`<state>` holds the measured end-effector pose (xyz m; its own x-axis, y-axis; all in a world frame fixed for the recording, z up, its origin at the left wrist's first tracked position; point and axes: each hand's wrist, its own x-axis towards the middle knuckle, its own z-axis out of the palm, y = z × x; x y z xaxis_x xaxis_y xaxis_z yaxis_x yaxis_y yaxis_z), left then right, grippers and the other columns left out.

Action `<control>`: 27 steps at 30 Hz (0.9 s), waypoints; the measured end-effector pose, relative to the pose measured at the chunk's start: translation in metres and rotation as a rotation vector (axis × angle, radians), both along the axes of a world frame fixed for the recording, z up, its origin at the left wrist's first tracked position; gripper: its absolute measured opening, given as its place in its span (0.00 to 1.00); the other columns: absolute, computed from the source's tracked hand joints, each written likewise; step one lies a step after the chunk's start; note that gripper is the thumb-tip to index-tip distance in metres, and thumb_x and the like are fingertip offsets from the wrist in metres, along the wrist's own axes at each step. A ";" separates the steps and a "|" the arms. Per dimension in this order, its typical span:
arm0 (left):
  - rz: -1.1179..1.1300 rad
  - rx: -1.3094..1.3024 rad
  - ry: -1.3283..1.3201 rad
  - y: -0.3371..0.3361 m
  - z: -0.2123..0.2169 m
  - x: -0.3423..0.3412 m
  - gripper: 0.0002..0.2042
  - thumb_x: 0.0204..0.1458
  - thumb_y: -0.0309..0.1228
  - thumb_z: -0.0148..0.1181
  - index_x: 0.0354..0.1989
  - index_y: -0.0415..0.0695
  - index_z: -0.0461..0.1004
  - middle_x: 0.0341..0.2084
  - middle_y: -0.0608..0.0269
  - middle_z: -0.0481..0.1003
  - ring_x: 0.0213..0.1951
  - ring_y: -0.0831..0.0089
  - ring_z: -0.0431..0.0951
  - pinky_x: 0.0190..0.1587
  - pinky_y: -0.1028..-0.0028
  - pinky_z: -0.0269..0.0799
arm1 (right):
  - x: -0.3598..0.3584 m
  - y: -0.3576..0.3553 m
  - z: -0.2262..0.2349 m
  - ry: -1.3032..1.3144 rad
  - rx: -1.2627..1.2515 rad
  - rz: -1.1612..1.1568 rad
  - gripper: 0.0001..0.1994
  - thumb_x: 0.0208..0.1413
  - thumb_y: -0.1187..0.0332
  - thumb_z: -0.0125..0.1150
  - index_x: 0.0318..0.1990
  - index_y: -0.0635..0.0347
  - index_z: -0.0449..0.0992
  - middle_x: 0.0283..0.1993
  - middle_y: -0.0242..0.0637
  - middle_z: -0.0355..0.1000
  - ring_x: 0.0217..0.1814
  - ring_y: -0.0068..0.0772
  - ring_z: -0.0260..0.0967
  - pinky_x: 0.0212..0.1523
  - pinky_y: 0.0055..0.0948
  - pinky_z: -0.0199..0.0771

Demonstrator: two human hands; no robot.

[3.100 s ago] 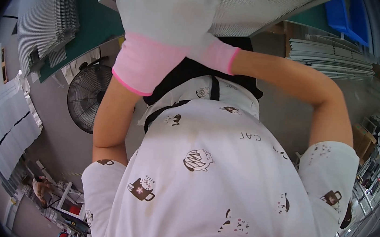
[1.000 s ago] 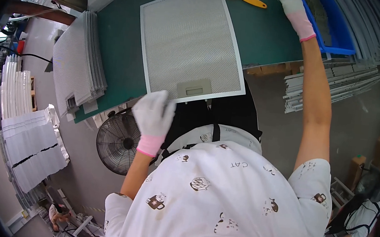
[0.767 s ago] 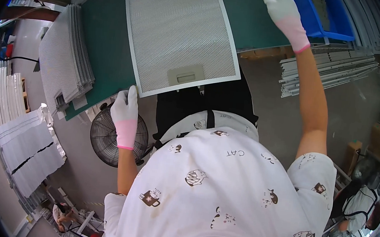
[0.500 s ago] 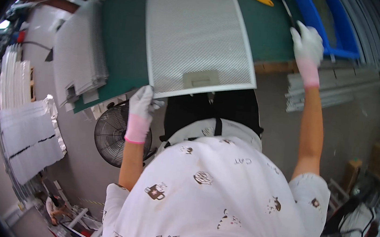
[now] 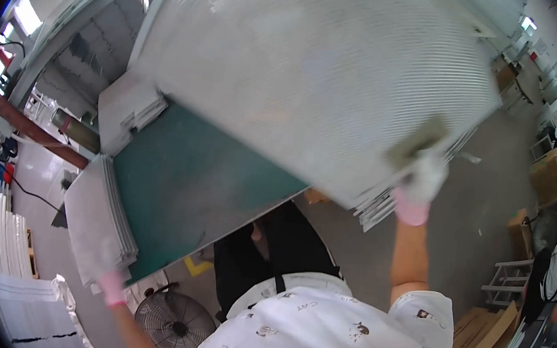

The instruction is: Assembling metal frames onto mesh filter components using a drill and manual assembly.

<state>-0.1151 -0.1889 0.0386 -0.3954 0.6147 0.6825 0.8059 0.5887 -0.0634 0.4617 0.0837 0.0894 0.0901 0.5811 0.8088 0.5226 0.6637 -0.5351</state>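
Mesh panel: raised off the table since earlier, right hand gripping near its handle. Left hand: at sheet stack, grip unclear. Step, apparently: shifting panel; next calls for steady support.

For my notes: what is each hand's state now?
Left white-gloved hand: blurred at the grey metal panel stack; grip cannot be told.
Right white-gloved hand: holding the large silver metal-mesh panel.

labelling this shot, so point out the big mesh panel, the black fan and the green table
Big mesh panel (image 5: 303,74): head view, middle of its face.
Black fan (image 5: 179,328): head view, hub of its round guard.
Green table (image 5: 188,181): head view, bare part of its top.
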 end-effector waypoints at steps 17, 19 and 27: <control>0.257 -0.015 -1.383 -0.091 -0.001 -0.183 0.27 0.40 0.20 0.62 0.52 0.43 0.61 0.28 0.56 0.74 0.23 0.70 0.75 0.21 0.70 0.72 | 0.089 0.176 0.146 0.181 0.288 -0.284 0.18 0.61 0.61 0.50 0.50 0.65 0.75 0.33 0.33 0.74 0.36 0.19 0.67 0.41 0.18 0.64; 0.045 0.199 -1.480 -0.075 0.017 -0.162 0.37 0.40 0.21 0.64 0.61 0.35 0.53 0.32 0.52 0.74 0.30 0.66 0.77 0.32 0.72 0.76 | -0.005 0.111 0.126 0.384 0.018 -0.221 0.15 0.60 0.69 0.48 0.51 0.64 0.73 0.39 0.30 0.73 0.38 0.18 0.66 0.41 0.17 0.64; 0.366 -0.378 -1.148 -0.083 0.029 -0.142 0.53 0.31 0.39 0.76 0.65 0.33 0.49 0.55 0.41 0.64 0.57 0.56 0.68 0.55 0.67 0.69 | -0.221 0.115 -0.071 -0.985 0.143 0.493 0.16 0.48 0.65 0.60 0.46 0.57 0.72 0.46 0.41 0.74 0.49 0.44 0.71 0.49 0.39 0.68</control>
<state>-0.2573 -0.2714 0.0672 -0.8304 0.4257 -0.3594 0.3026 0.8863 0.3506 0.2407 0.1988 0.0187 -0.8442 0.2718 0.4620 0.3388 0.9385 0.0670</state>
